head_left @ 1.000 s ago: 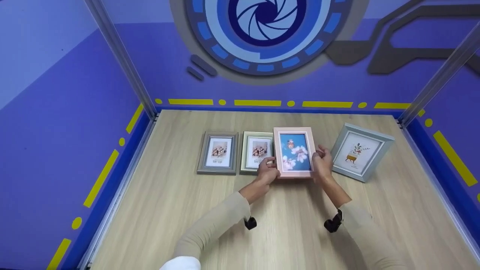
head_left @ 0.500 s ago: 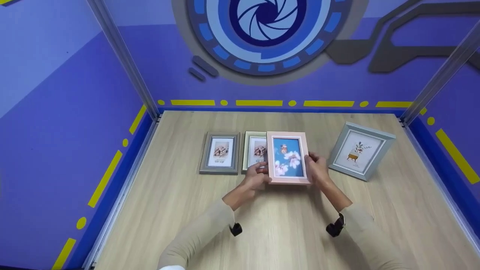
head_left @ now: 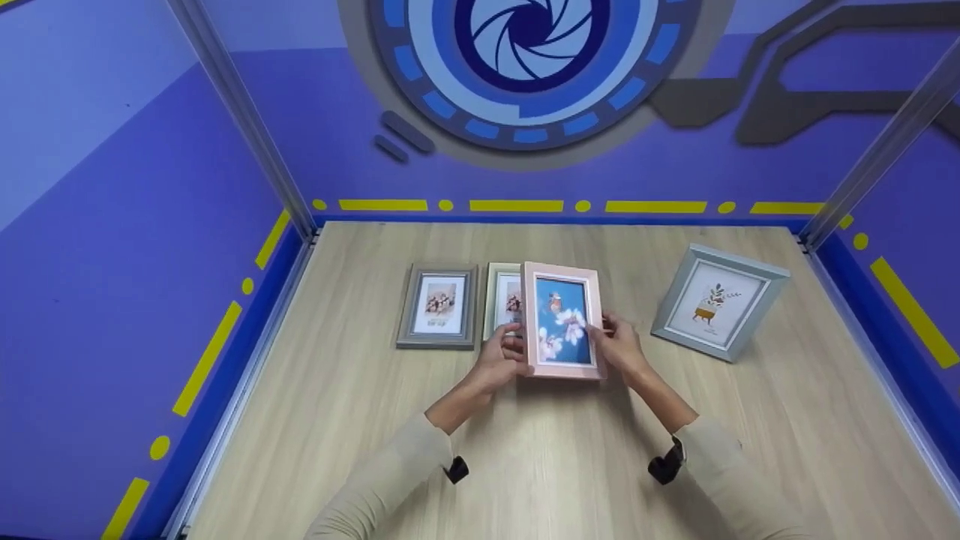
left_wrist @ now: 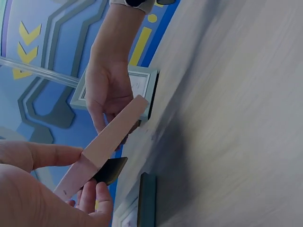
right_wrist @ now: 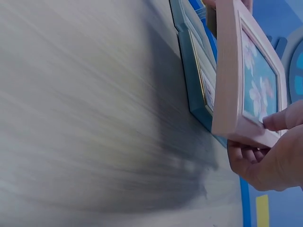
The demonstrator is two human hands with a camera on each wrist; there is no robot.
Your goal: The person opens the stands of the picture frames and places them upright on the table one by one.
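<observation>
Wears a long, close-fitting beige left sleeve and a matching beige right sleeve. Shows fabric creases, most distinct on the left near the bottom edge of the head view. Terminates in a plain left cuff and right cuff near the wrists, leaving left hand and right hand bare. Carries a small, blocky black left wrist unit at the inner side of the left cuff, and a similar black right wrist unit, with a narrow upper bar, at the right.
</observation>
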